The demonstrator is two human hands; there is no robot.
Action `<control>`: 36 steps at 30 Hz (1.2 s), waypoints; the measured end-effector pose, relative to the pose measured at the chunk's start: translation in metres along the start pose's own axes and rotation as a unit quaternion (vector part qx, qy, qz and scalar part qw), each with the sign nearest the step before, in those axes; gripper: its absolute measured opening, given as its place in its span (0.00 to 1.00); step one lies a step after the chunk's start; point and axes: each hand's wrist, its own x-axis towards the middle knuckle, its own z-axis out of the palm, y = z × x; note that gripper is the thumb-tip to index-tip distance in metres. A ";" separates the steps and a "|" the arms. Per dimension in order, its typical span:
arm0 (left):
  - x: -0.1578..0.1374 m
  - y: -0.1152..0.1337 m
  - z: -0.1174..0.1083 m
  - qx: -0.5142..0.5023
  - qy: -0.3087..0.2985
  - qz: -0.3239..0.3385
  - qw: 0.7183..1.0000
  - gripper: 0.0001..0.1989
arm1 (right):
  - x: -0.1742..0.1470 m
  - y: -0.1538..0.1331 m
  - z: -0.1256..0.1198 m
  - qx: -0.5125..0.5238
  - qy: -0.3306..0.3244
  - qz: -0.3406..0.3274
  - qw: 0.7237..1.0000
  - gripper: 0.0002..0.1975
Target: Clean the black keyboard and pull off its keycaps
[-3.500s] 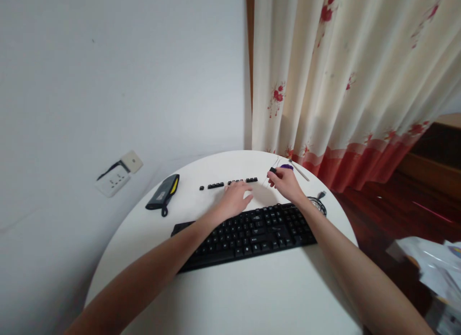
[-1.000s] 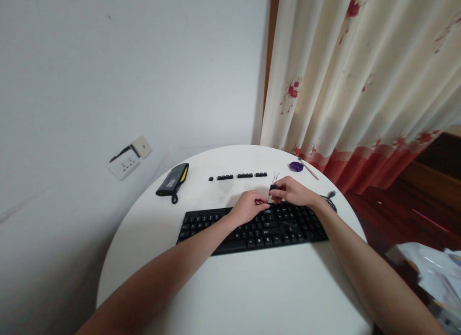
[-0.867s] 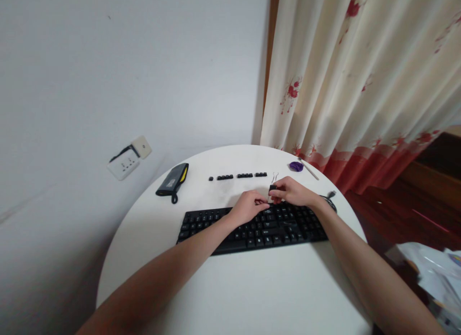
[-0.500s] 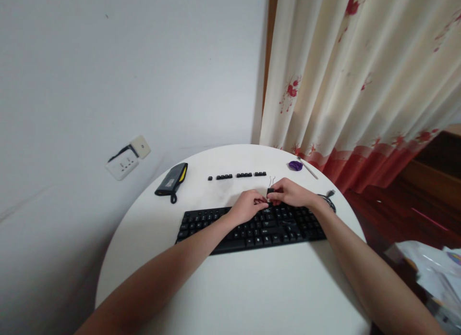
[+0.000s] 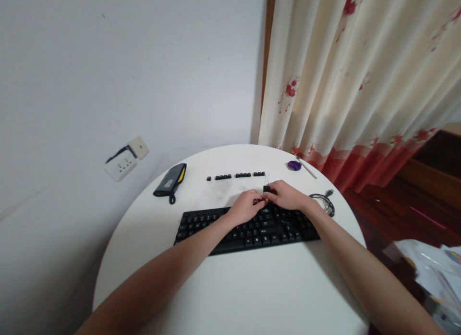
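Note:
A black keyboard [image 5: 252,242] lies across the white round table, under both my hands. My right hand [image 5: 283,194] pinches a keycap puller [image 5: 266,188] by its small black body, its two thin wires pointing away from me. Close beside it, my left hand [image 5: 245,205] rests over the keyboard's back edge with fingers curled together near the puller; what they hold, if anything, is hidden. Behind the keyboard, black keycaps [image 5: 243,175] stand in a row of small groups, with a single keycap [image 5: 209,179] at the left end.
A dark pouch [image 5: 170,181] with a yellow edge lies at the table's left. Toward the back right are a purple crumpled item [image 5: 294,166] and a thin brush-like stick [image 5: 307,168]. A coiled cable [image 5: 326,200] lies right of the keyboard. Wall and curtain [image 5: 317,85] border the table.
My right hand and the puller have shifted slightly left, closer to my left hand. More of the coiled cable shows. The left hand stays about where it was.

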 end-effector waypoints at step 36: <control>-0.007 0.017 -0.005 -0.014 0.135 0.031 0.990 0.14 | 0.009 -0.004 0.012 0.164 0.105 0.012 0.981 0.17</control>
